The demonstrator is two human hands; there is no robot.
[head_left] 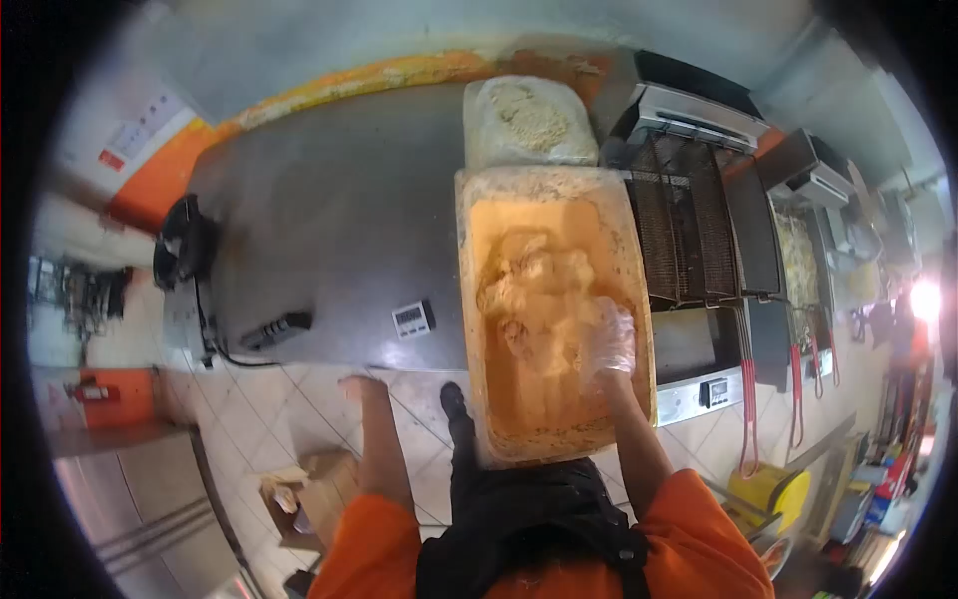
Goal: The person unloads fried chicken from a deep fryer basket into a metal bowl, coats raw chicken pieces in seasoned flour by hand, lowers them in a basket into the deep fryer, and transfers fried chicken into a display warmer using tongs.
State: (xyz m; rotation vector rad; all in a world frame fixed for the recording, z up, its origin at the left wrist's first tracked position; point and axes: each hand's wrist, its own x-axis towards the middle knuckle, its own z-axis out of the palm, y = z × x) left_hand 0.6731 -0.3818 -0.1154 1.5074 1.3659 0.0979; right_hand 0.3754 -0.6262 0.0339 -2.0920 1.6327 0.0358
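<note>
A large tub (647,260) of orange-tan powder stands in front of me, with coated lumps (544,280) in its middle. My right hand (611,337), in a clear plastic glove, is in the tub at the right side of the lumps; motion blur and powder hide its fingers. My left hand (361,387) hangs bare near the front edge of the metal table (329,180), left of the tub. Its fingers are too small and blurred to make out. A small white timer (411,319) lies on the table between that hand and the tub.
Behind the tub sits a clear bag (529,122) of pale crumbs. Wire fryer baskets (689,220) and red handles (748,399) are at the right. A black device (185,245) with a cord is at the table's left end. An open cardboard box (324,489) stands on the floor.
</note>
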